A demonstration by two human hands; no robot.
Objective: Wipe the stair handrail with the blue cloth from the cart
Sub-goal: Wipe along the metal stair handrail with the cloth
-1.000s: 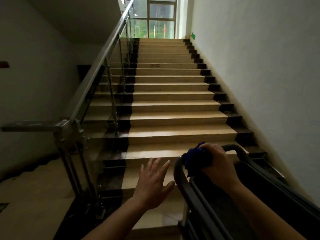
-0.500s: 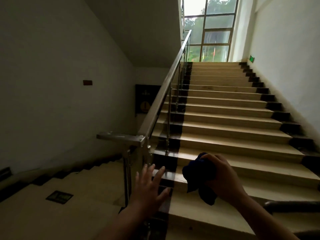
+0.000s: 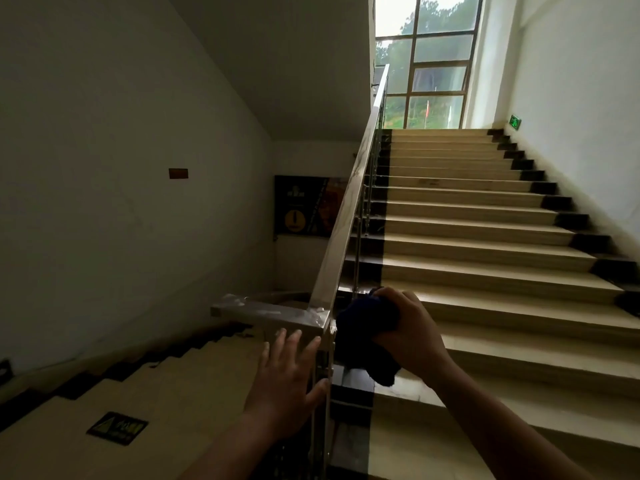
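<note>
Rising stair handrail (image 3: 349, 216), steel, beside tan steps (image 3: 467, 233), dim white walls (image 3: 104, 133)

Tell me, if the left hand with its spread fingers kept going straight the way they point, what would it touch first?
Most likely the metal corner of the handrail. The left hand points up and forward, fingertips just below that flat corner piece. Depth is unclear, so it may already be nearly touching.

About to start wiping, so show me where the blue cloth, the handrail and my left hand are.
blue cloth (image 3: 367, 318): head view, bunched upper part beside the right hand.
handrail (image 3: 341, 233): head view, sloping top face midway up.
left hand (image 3: 285, 381): head view, back of the hand.
</note>
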